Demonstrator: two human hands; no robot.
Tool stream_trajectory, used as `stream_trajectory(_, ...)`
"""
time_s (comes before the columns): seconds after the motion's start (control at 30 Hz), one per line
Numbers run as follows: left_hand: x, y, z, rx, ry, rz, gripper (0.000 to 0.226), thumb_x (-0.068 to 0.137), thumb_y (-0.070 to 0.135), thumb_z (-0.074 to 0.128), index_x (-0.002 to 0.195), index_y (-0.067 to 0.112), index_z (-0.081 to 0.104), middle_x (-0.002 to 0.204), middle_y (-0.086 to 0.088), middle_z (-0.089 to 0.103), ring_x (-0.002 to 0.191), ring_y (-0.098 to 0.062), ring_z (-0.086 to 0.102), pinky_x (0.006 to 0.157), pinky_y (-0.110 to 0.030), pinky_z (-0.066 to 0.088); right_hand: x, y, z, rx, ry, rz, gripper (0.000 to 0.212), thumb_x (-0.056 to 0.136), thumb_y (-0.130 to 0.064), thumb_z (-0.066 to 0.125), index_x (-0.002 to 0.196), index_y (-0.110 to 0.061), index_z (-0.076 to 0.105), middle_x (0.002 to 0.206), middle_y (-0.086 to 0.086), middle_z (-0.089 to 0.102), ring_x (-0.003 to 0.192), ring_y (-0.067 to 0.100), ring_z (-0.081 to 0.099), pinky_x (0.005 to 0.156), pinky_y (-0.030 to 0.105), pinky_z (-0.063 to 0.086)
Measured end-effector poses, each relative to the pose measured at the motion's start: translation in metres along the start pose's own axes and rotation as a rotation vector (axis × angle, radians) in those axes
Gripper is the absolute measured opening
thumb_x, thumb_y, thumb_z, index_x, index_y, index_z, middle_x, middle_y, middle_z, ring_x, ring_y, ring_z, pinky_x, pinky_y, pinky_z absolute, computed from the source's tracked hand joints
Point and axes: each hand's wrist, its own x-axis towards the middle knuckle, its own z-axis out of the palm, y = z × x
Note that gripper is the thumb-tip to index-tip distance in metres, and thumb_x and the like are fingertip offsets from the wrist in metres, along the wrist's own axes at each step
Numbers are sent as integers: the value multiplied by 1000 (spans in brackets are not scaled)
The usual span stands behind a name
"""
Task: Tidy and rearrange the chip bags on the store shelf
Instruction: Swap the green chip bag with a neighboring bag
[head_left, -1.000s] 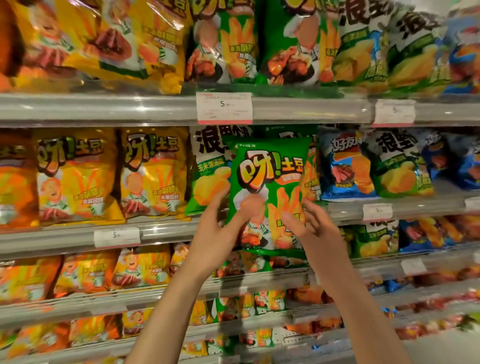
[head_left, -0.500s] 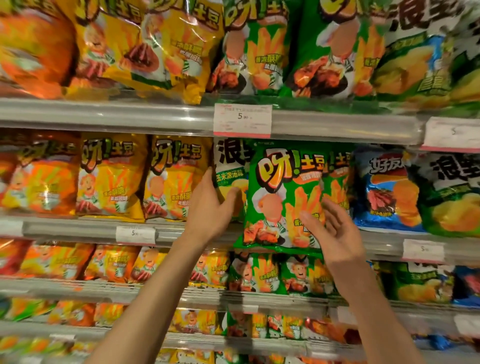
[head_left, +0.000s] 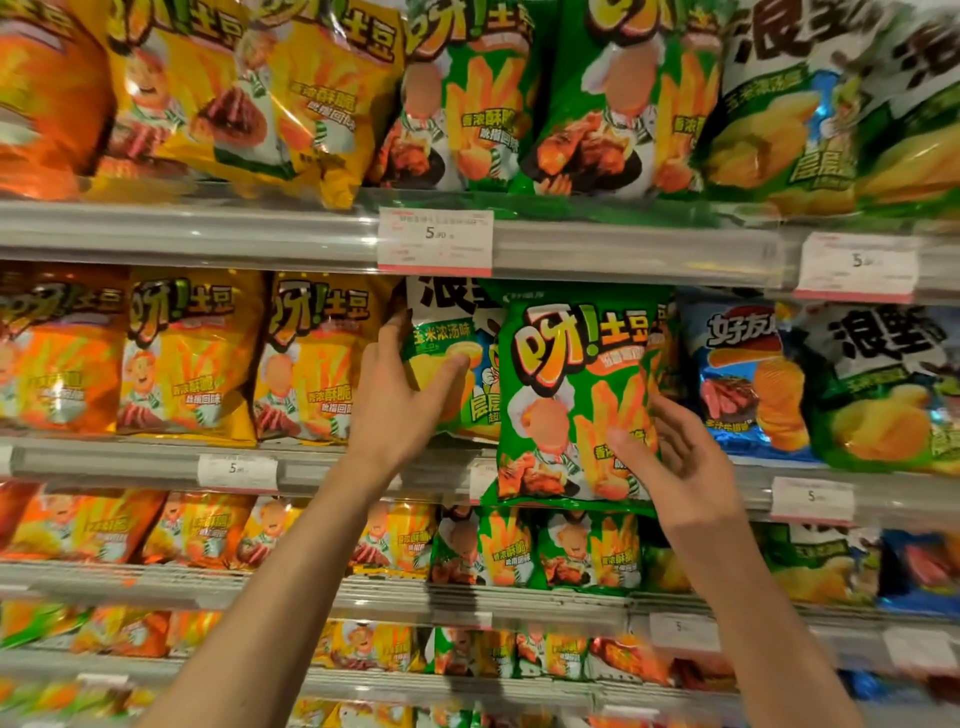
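Observation:
A green chip bag (head_left: 566, 395) with a chef and fries printed on it stands upright at the front of the second shelf (head_left: 322, 460). My right hand (head_left: 675, 452) holds it by its lower right side, thumb across the front. Just left of it and partly behind it sits a white-and-green corn-soup bag (head_left: 441, 338). My left hand (head_left: 400, 395) grips that bag's left edge, with the thumb on its front and the fingers on its side.
Yellow and orange bags (head_left: 192, 358) fill the second shelf to the left; a blue bag (head_left: 743, 374) and another white-and-green one (head_left: 883, 384) stand to the right. The top shelf (head_left: 623, 244) carries more yellow and green bags above price tags (head_left: 435, 240). Lower shelves hold smaller bags.
My left hand let go of the green bag and moved left onto the white-and-green bag. The green bag went up and back onto the second shelf, held by my right hand. The camera moved closer.

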Motion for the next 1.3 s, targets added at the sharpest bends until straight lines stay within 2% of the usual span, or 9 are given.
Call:
stream_trajectory(0.13, -4, -3, -12, -55, 35, 2, 96, 76, 82, 59, 151, 28, 34, 146, -4, 53, 130, -22, 53, 102, -50, 52, 2, 2, -4, 6, 17, 22, 62, 75, -37, 77, 132, -29, 57, 128, -11, 66, 122, 8, 59, 109, 38, 46)
stream_trajectory(0.47, -31, -23, -78, -257, 83, -70, 77, 83, 58, 73, 149, 40, 37, 136, 5, 49, 127, -20, 58, 96, -47, 58, 5, -2, 14, 6, 60, 62, 59, 71, -37, 76, 125, -35, 55, 124, -14, 64, 120, 6, 59, 108, 35, 46)
stream_trajectory(0.57, -39, -33, -102, -317, 105, -89, 73, 84, 49, 75, 147, 35, 39, 125, 8, 57, 105, 3, 68, 76, -21, 61, 9, -1, 36, -49, 27, 44, 61, 74, -43, 79, 130, -37, 55, 129, -15, 62, 125, 7, 56, 110, 36, 44)
stream_trajectory(0.63, -45, -39, -118, -318, 123, -95, 69, 88, 40, 72, 148, 31, 39, 123, 9, 59, 95, 5, 70, 66, -12, 58, 14, 1, 56, -86, -1, 21, 60, 80, -47, 78, 134, -41, 52, 135, -17, 59, 129, 6, 52, 111, 37, 42)
stream_trajectory(0.83, -58, -62, -158, -304, 185, -125, 74, 85, 47, 73, 150, 36, 38, 126, 9, 60, 103, -3, 70, 76, -19, 59, 34, -4, 121, -232, 49, -12, 65, 92, -43, 67, 149, -26, 41, 148, -5, 47, 136, 13, 43, 108, 32, 37)
stream_trajectory(0.93, -63, -63, -168, -315, 196, -131, 69, 88, 41, 72, 148, 38, 38, 112, 29, 53, 95, 8, 68, 76, -20, 60, 45, 4, 134, -369, -18, 42, 70, 95, -50, 59, 154, -24, 33, 152, 1, 47, 137, 22, 46, 109, 40, 41)
stream_trajectory(1.07, -64, -65, -172, -333, 173, -149, 72, 89, 41, 71, 151, 38, 35, 113, 30, 52, 99, 4, 66, 80, -25, 59, 55, 11, 137, -558, -78, 94, 74, 97, -56, 50, 157, -20, 26, 154, 6, 46, 139, 29, 46, 112, 47, 40)
stream_trajectory(1.2, -65, -63, -165, -402, 122, -149, 66, 90, 37, 71, 148, 34, 39, 113, 27, 57, 87, 18, 67, 68, -13, 58, 41, -1, 140, -619, -5, -17, 70, 98, -47, 54, 156, -16, 29, 155, 8, 43, 141, 27, 42, 113, 41, 36)
stream_trajectory(1.3, -66, -62, -157, -455, 77, -157, 70, 88, 39, 71, 149, 36, 38, 114, 28, 56, 90, 16, 67, 76, -19, 61, 18, -17, 143, -589, 54, -151, 62, 97, -48, 56, 150, -20, 41, 148, 1, 45, 136, 19, 44, 112, 37, 39)
